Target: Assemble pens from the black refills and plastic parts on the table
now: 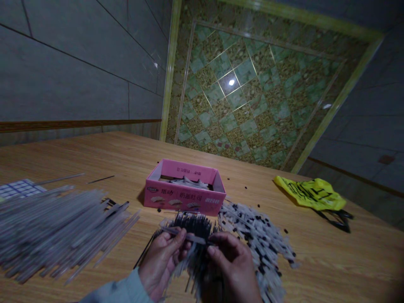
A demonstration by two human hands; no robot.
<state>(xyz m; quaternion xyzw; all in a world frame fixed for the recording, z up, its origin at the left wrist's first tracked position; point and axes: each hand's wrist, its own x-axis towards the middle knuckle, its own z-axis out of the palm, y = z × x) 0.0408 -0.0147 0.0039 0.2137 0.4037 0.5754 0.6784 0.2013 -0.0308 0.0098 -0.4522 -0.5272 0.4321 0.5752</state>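
Near the front of the wooden table, my left hand (166, 259) pinches a thin translucent tube (195, 239) between thumb and fingers. The tube lies roughly level, and my right hand (233, 263) has its thumb and fingers closed at the tube's right end, on a small dark piece too blurred to make out. Beneath both hands lies a bundle of thin black sticks (194, 225), partly hidden by them. Right of the bundle spreads a pile of short white pieces with black tips (259, 240). Many long clear tubes (63, 231) lie at the left.
A pink open box (184, 197) with pale pieces inside stands behind my hands. On the right are a yellow bag (311, 192) and a black strap (334, 219). A checkered cloth (20, 189) lies at the far left. Small black bits are scattered on the table (331, 252).
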